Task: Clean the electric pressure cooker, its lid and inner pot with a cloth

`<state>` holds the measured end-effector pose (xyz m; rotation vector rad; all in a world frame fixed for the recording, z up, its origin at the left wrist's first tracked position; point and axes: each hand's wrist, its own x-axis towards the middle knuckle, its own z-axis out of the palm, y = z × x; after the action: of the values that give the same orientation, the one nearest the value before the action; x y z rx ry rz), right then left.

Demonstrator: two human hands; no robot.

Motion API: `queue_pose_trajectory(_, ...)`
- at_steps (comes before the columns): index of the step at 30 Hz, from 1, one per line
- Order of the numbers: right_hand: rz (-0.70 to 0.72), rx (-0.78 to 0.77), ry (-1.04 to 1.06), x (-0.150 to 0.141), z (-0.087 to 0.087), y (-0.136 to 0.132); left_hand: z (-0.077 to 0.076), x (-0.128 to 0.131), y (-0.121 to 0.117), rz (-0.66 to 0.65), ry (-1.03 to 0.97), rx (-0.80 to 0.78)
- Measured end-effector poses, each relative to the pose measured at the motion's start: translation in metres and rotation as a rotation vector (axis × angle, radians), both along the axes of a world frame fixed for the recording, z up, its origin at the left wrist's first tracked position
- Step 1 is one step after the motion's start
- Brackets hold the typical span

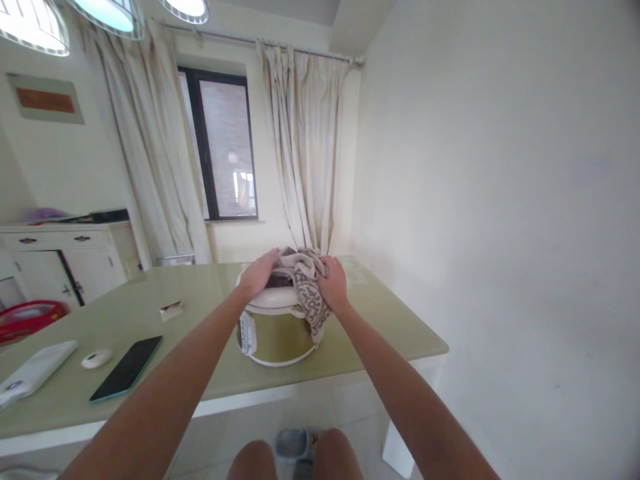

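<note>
A round rice cooker (274,333), olive-gold with a white lid, stands near the front right of the pale green table (210,373). A beige patterned cloth (309,287) lies over its lid and hangs down the right side. My left hand (259,272) rests flat on the lid's left part, fingers stretched toward the cloth. My right hand (333,283) is closed on the cloth at the lid's right edge.
On the table's left lie a dark phone (127,367), a white oval object (97,359), a white flat box (35,370) and a small packet (171,310). A white wall runs along the right. A white cabinet (65,260) and a red basket (27,319) stand at far left.
</note>
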<state>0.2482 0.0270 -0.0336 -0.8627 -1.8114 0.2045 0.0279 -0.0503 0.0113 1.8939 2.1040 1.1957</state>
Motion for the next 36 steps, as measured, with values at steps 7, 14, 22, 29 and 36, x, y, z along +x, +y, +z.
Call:
queue_pose_trajectory(7, -0.180, -0.200, -0.092, 0.013, -0.009, -0.010, 0.000, 0.011, -0.002, 0.070, -0.037, -0.004)
queue_pose_trajectory(14, 0.019, 0.301, -0.488, -0.043, 0.023, -0.084, 0.003, 0.006, -0.002, 0.071, 0.150, -0.042)
queue_pose_trajectory(22, 0.100, 0.028, -0.435, -0.001, 0.037, 0.010, 0.001, 0.012, -0.006, 0.135, 0.054, -0.012)
queue_pose_trajectory(29, -0.022, -0.045, -0.482, -0.004, 0.034, -0.020, 0.007, 0.024, -0.012, 0.129, 0.039, 0.008)
queue_pose_trajectory(36, 0.212, 0.286, -0.668, -0.016, 0.047, -0.055, 0.013, 0.023, -0.015, 0.063, 0.014, -0.025)
